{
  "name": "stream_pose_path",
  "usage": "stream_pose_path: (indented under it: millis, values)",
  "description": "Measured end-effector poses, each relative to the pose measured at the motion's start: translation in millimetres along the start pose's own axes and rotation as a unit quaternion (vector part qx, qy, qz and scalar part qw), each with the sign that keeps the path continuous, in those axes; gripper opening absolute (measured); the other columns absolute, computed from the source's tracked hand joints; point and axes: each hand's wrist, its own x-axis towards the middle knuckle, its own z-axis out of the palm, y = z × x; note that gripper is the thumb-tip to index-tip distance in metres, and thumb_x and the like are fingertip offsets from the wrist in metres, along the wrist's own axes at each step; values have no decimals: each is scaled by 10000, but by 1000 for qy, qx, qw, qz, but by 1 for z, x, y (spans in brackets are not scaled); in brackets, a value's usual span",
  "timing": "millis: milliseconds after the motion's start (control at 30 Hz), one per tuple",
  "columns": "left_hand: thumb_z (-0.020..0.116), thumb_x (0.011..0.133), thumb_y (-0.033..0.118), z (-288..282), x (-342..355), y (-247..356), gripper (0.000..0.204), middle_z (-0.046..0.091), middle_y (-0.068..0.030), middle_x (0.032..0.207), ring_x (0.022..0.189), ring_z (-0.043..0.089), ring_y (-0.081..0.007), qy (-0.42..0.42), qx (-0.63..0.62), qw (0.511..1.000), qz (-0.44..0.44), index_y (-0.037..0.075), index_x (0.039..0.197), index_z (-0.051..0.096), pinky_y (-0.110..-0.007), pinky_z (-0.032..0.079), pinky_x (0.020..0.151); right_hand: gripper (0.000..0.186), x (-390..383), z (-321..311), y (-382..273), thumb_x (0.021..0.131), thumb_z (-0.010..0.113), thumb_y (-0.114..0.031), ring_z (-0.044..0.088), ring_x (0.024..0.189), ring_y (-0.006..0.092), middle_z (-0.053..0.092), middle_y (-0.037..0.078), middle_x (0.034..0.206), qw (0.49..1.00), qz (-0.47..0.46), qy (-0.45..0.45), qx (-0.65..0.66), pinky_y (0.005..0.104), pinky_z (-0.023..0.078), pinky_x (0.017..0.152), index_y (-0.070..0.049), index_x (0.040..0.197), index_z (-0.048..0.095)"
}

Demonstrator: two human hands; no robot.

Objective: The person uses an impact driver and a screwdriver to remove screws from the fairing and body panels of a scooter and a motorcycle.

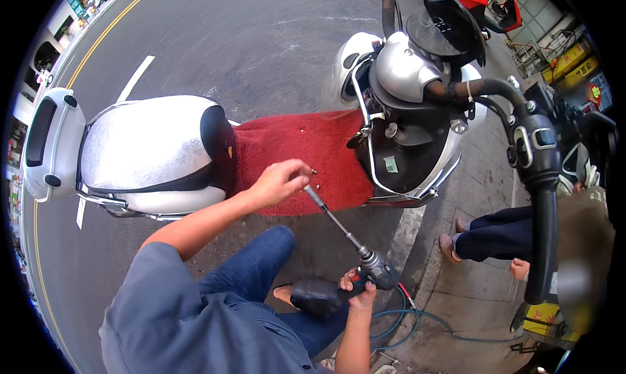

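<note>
My right hand [358, 290] is wrapped round the handle of an air impact wrench [380, 270]. A long extension bar [338, 225] runs from the wrench up to a socket [313, 195] at its tip. My left hand [285, 180] is closed with fingertips pinched close to the socket, over the red floor mat [287, 139] of a white scooter. What the left fingers hold, if anything, is too small to make out. A small metal piece [314, 172] shows just beyond those fingertips.
The scooter's patterned seat [143, 146] is on the left, its handlebar [482, 87] at the upper right. A teal air hose [417, 318] trails over the pavement. Another person in dark trousers [495, 234] stands at right. A red scooter [473, 2] is parked beyond.
</note>
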Motion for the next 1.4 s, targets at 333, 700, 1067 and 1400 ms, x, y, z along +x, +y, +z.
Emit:
stream_pose_path:
  millis: [333, 700, 1067, 1400]
  values:
    - [638, 952, 272, 37, 168, 54, 385, 689, -137, 1017, 858, 676, -218, 113, 88, 921, 362, 47, 1254, 560, -335, 524, 780, 741, 61, -125, 66, 754, 796, -328, 576, 628, 195, 682, 104, 951, 983, -167, -70, 36, 351, 439, 619, -122, 1401, 499]
    - [682, 879, 320, 71, 198, 44, 339, 681, -187, 796, 827, 679, -388, 39, -79, 936, 340, 37, 1058, 630, -461, 505, 744, 611, 41, -104, 77, 735, 771, -361, 577, 652, 196, 673, 101, 912, 972, -212, -6, -98, 354, 439, 662, -29, 1214, 587]
    - [661, 851, 234, 81, 195, 62, 257, 689, -176, 937, 891, 667, -388, 142, -89, 905, 392, 72, 1050, 639, -480, 520, 778, 533, 21, -63, 123, 734, 758, -362, 573, 705, 203, 649, 110, 963, 946, -267, 163, -83, 351, 441, 712, 19, 1079, 615]
    - [765, 783, 288, 79, 202, 49, 395, 688, -108, 978, 926, 678, -320, 134, -33, 896, 422, 158, 1143, 667, -426, 533, 783, 537, 36, -63, 150, 743, 776, -346, 591, 726, 202, 640, 105, 967, 916, -364, 152, -73, 363, 459, 714, -8, 1124, 606]
